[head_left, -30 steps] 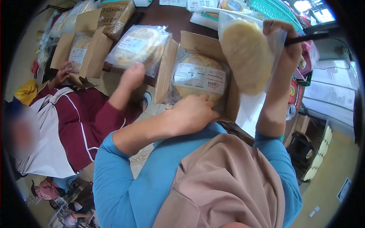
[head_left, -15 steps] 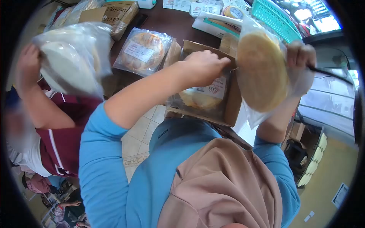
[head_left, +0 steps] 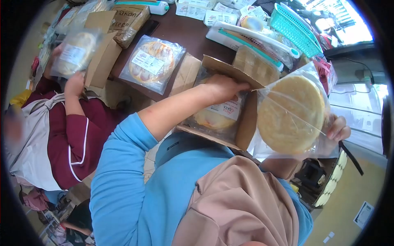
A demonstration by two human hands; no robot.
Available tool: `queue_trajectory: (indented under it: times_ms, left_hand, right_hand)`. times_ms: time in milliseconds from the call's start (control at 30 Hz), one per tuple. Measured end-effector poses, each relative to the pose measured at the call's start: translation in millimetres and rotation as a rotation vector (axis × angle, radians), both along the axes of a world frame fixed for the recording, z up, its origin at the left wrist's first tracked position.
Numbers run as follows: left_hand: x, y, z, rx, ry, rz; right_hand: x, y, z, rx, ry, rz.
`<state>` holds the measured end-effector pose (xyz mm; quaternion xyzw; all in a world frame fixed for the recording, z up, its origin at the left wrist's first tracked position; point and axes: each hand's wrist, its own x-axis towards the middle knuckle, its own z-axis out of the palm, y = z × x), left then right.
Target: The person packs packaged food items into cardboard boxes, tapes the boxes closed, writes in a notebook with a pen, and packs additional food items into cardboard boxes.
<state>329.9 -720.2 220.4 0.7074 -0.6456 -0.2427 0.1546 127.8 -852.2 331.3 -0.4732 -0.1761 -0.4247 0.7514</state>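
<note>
My left hand (head_left: pixel 225 88) is at the upper inner edge of an open cardboard box (head_left: pixel 245 127), its fingers bent against the flap; what they grip, if anything, is hidden. Below that hand, inside the box, lies a bagged pizza (head_left: pixel 215 119) with a white label, partly covered by my wrist. My right hand (head_left: pixel 338 129) pinches the edge of a clear plastic bag that holds a round, flat, pale pizza base (head_left: pixel 291 115), raised to the right of the box. A dark strap hangs beside this hand.
Another bagged, labelled pizza (head_left: pixel 152 63) lies on the dark table (head_left: pixel 180 30) left of the box. A co-worker (head_left: pixel 67 123) at the left holds a bagged pizza (head_left: pixel 76 53) near another box (head_left: pixel 100 61). Behind are a white-and-teal sealer (head_left: pixel 246 43), labels and a teal basket (head_left: pixel 295 30).
My left hand has moved from the pizza's lower edge up to the box flap. My right hand has lowered and turned the bagged base. The co-worker has lifted a bagged pizza.
</note>
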Motion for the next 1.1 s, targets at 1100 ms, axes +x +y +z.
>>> queue_trajectory:
  times_ms: [1100]
  left_hand:
    - [7, -13, 9, -0.719, -0.380, -0.160]
  right_hand:
    - [72, -145, -34, -0.040, 0.662, -0.897]
